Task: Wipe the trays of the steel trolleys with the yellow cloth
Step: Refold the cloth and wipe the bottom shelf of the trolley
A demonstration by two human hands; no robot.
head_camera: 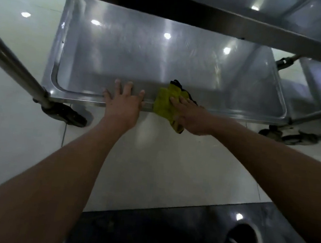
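A person's left hand (122,102) rests flat, fingers spread, on the near rim of a steel trolley's lower tray (142,59). Just beside those fingers, the right hand (191,115) presses the yellow cloth (165,104) over that rim, fingers straight.

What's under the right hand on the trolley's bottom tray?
The yellow cloth lies under the right hand, draped over the tray's near rim. The rim beneath the cloth is covered, so its state cannot be seen.

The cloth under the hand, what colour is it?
Yellow-green, with a black edge at its far end. The cloth shows best in the head view.
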